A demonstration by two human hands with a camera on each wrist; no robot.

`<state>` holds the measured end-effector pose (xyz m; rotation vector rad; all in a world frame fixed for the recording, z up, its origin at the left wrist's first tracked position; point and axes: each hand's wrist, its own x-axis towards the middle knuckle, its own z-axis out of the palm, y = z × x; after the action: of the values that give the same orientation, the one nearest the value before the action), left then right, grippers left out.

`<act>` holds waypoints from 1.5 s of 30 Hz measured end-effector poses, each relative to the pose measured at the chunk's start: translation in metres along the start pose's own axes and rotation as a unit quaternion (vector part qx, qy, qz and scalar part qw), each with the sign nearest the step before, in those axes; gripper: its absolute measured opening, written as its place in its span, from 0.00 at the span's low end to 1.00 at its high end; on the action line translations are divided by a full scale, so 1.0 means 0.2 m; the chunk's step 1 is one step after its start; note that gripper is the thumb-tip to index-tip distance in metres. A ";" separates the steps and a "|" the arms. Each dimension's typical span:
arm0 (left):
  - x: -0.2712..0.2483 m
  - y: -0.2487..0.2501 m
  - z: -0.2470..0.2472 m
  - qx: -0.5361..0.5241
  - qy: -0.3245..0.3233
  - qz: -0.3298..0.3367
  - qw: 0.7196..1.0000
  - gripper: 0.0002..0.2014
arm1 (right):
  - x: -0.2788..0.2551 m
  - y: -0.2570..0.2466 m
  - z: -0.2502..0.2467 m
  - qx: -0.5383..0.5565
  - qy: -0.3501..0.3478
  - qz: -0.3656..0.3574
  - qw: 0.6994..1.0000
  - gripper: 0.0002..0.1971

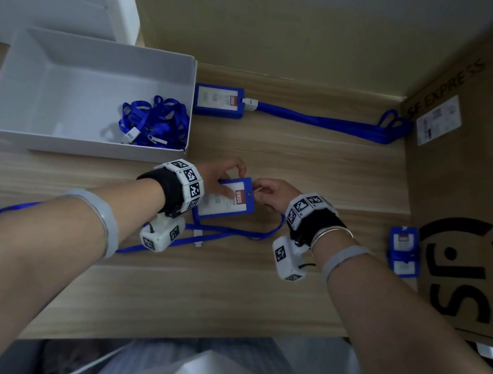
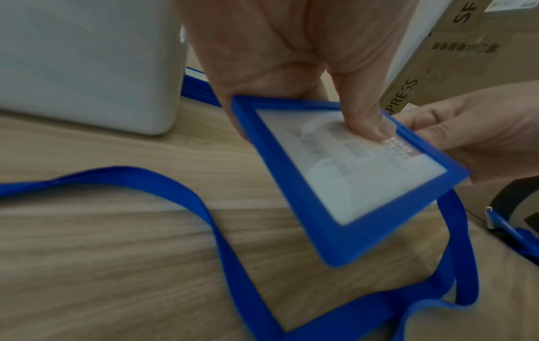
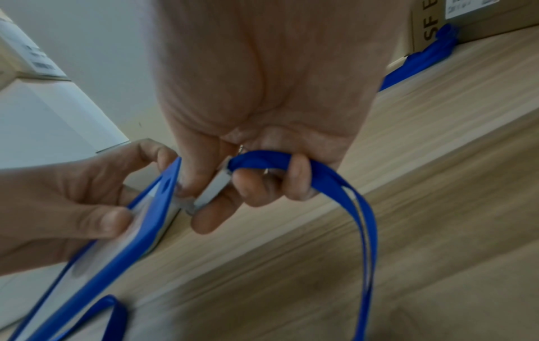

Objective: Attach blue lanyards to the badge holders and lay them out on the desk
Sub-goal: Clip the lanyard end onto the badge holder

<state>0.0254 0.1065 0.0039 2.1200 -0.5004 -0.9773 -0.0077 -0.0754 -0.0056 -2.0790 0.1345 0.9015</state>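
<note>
My left hand [image 1: 228,173] holds a blue badge holder [image 1: 226,199] a little above the wooden desk, thumb pressed on its clear face [image 2: 350,175]. My right hand [image 1: 260,191] pinches the white clip [image 3: 214,191] of a blue lanyard [image 1: 232,233] right at the holder's slotted top edge [image 3: 167,184]. The strap [image 3: 335,184] runs over my right fingers and trails in loops across the desk under both wrists [image 2: 175,191]. Whether the clip is through the slot is hidden by my fingers.
A badge holder with its lanyard attached [image 1: 219,100] lies stretched along the back of the desk. A white tray [image 1: 24,75] at left holds a tangle of lanyards [image 1: 155,121]. A small stack of badge holders [image 1: 403,251] leans against a cardboard box [image 1: 486,183] at right.
</note>
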 end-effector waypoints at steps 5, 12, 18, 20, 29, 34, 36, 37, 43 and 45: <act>0.01 -0.01 0.00 0.015 -0.014 -0.017 1.000 0.15 | -0.01 0.00 -0.01 -0.010 0.003 -0.010 1.000 0.13; 0.02 0.01 0.00 0.065 -0.048 -0.033 0.996 0.19 | 0.00 0.00 -0.01 -0.029 0.001 -0.008 1.000 0.14; 0.01 0.01 0.00 0.051 -0.042 -0.040 0.997 0.18 | 0.00 -0.01 -0.02 -0.040 -0.018 -0.008 0.999 0.13; 0.01 0.01 0.00 0.049 -0.040 -0.045 0.997 0.18 | 0.00 0.00 -0.02 -0.040 -0.025 -0.004 0.999 0.13; 0.01 0.04 0.00 0.071 -0.046 -0.069 0.994 0.18 | -0.01 -0.03 -0.02 -0.044 -0.024 -0.016 0.999 0.13; 0.01 0.04 0.00 0.100 -0.039 -0.089 0.990 0.21 | 0.00 -0.06 -0.01 -0.005 -0.010 0.014 1.000 0.13; 0.02 0.04 0.00 0.114 -0.039 -0.098 0.988 0.22 | 0.01 -0.08 0.00 0.038 0.003 0.046 0.998 0.12; 0.02 0.04 0.01 0.121 -0.041 -0.101 0.987 0.22 | 0.01 -0.09 0.01 0.056 0.006 0.057 0.997 0.11; 0.03 0.05 0.00 0.164 -0.081 -0.112 0.977 0.21 | 0.00 -0.10 0.03 0.085 -0.010 0.036 0.996 0.13; 0.03 0.05 0.00 0.160 -0.085 -0.113 0.977 0.20 | 0.00 -0.08 0.02 0.023 -0.017 0.027 0.999 0.09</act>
<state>0.0299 0.0965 0.0086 2.4310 -0.5386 -1.2877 -0.0036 -0.0625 0.0040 -2.0245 0.1933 0.9572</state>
